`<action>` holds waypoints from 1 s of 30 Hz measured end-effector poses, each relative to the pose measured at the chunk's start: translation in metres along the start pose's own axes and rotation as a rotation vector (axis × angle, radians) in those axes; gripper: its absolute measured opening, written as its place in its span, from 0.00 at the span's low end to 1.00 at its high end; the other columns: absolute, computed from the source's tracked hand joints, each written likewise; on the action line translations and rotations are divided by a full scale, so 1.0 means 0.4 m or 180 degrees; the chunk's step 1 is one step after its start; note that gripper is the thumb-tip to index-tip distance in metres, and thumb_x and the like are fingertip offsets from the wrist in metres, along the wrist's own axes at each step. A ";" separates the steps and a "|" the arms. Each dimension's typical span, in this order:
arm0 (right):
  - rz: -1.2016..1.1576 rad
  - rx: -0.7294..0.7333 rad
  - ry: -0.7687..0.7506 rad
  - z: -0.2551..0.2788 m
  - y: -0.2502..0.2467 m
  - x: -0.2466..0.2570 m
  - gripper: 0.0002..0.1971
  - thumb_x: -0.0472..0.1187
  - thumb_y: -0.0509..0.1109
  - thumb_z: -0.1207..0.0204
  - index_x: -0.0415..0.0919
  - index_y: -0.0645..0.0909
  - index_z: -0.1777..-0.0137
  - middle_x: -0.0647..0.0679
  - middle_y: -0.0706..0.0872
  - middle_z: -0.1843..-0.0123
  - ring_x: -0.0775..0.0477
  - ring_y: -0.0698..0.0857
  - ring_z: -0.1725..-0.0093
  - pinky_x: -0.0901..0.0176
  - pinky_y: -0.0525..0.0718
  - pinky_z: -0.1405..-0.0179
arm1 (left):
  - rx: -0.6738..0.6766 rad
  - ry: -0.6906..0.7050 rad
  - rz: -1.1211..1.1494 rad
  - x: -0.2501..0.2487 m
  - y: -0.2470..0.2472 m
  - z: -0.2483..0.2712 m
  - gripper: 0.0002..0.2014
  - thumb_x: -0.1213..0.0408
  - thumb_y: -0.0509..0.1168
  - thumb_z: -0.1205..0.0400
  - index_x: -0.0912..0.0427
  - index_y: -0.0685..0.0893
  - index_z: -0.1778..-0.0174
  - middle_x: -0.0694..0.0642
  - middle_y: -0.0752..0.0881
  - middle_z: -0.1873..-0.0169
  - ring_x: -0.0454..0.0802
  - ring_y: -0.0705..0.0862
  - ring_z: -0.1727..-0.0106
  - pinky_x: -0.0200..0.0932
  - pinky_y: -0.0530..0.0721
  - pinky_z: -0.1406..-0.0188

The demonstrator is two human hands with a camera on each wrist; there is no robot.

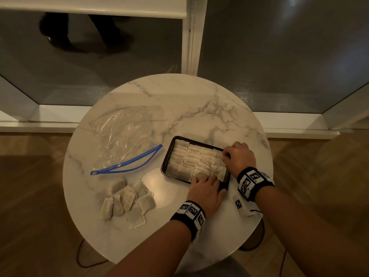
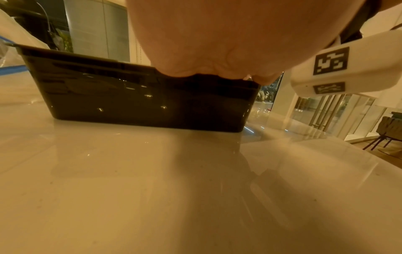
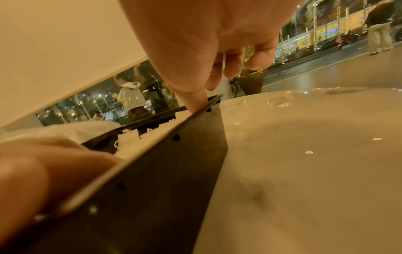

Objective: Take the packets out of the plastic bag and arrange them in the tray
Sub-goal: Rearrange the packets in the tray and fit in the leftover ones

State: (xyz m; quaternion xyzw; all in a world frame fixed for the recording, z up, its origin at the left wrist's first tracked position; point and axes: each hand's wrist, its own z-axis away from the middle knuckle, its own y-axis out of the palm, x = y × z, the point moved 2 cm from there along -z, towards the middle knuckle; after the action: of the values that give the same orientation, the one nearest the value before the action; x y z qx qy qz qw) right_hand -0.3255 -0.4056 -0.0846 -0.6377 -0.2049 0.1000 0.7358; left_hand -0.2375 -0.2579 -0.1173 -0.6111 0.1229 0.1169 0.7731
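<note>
A black tray (image 1: 167,156) on the round marble table holds rows of pale tea-bag packets (image 1: 189,156). My left hand (image 1: 203,179) reaches over the tray's near rim and its flat fingers press on the packets of the near row, thumb outside at the near right corner. The left wrist view shows only the palm (image 2: 206,43) above the tray wall (image 2: 141,99). My right hand (image 1: 227,154) is at the tray's right end; its straight fingers (image 3: 195,96) point down inside the rim (image 3: 174,171) onto packets. The clear plastic bag (image 1: 123,140) with a blue zip lies open to the left.
A loose pile of packets (image 1: 127,200) lies on the table's near left, below the bag. The table edge runs close to the right of the tray. A window and white sill stand behind the table. A thin cable trails on the wooden floor (image 1: 83,254).
</note>
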 end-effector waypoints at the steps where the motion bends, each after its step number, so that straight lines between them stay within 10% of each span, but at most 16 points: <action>1: -0.0208 -0.0066 0.0070 0.007 -0.005 -0.002 0.06 0.44 0.71 0.24 0.46 0.88 0.51 0.45 0.82 0.51 0.41 0.77 0.46 0.49 0.82 0.56 | 0.0011 0.0013 0.0017 0.004 -0.001 -0.001 0.28 0.43 0.43 0.12 0.55 0.81 0.34 0.52 0.82 0.32 0.58 0.77 0.33 0.62 0.72 0.36; 15: -0.1623 -0.0565 -0.0052 0.180 -0.049 0.170 0.05 0.39 0.72 0.25 0.47 0.85 0.51 0.55 0.79 0.63 0.52 0.78 0.61 0.58 0.80 0.59 | -0.1101 0.0185 0.1007 0.204 -0.083 0.248 0.10 0.60 0.62 0.16 0.55 0.87 0.45 0.52 0.85 0.53 0.49 0.80 0.50 0.44 0.79 0.48; 23: -0.1314 0.1424 -0.0453 0.301 0.097 0.464 0.10 0.49 0.70 0.24 0.49 0.84 0.45 0.53 0.84 0.55 0.52 0.82 0.55 0.58 0.82 0.51 | -0.0770 -0.1103 0.1231 0.422 -0.023 0.476 0.12 0.54 0.60 0.19 0.53 0.87 0.53 0.52 0.85 0.59 0.52 0.82 0.54 0.47 0.81 0.54; 30: -0.1074 0.1658 0.0294 0.326 0.232 0.566 0.24 0.55 0.72 0.26 0.44 0.76 0.34 0.42 0.79 0.38 0.42 0.81 0.38 0.55 0.79 0.38 | -0.0306 -0.0946 0.0875 0.495 -0.014 0.542 0.14 0.56 0.62 0.19 0.54 0.85 0.41 0.54 0.84 0.46 0.57 0.83 0.47 0.52 0.84 0.49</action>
State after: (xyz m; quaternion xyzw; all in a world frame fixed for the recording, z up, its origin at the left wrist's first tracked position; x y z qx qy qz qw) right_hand -0.1681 -0.1808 -0.1225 -0.3887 -0.2416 -0.0034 0.8891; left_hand -0.0386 -0.0419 -0.1298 -0.6008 0.0840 0.3159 0.7295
